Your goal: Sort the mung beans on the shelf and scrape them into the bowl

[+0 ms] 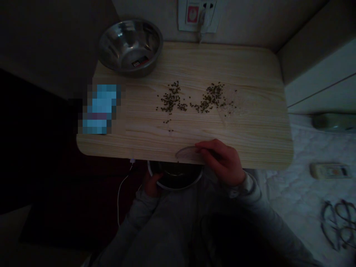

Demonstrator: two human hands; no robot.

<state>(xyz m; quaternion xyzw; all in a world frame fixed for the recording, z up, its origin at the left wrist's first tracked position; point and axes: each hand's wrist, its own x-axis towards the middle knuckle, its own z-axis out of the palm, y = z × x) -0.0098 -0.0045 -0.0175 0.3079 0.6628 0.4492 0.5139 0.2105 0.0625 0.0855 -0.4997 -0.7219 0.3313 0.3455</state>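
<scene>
My right hand (222,161) is at the front edge of the wooden tabletop (250,74), fingers pinched on a thin, clear, curved piece (187,151) that lies low over the wood; its exact kind is hard to make out in the dim light. Below that edge, my left hand (152,184) grips the rim of a dark round bowl (182,184) with a pale rim. The bowl is partly hidden under the tabletop. Farther back, small dark seed-like grains lie in a left cluster (170,102) and a right cluster (210,98). A few loose grains trail toward the front edge.
A steel basin (133,48) stands at the back left, near a blurred-out blue screen (100,107). A wall socket (198,15) holds a plug. A white cable (119,196) hangs at left. On the bedding at right lie a remote (330,171), a bottle (333,122) and dark loops (338,224).
</scene>
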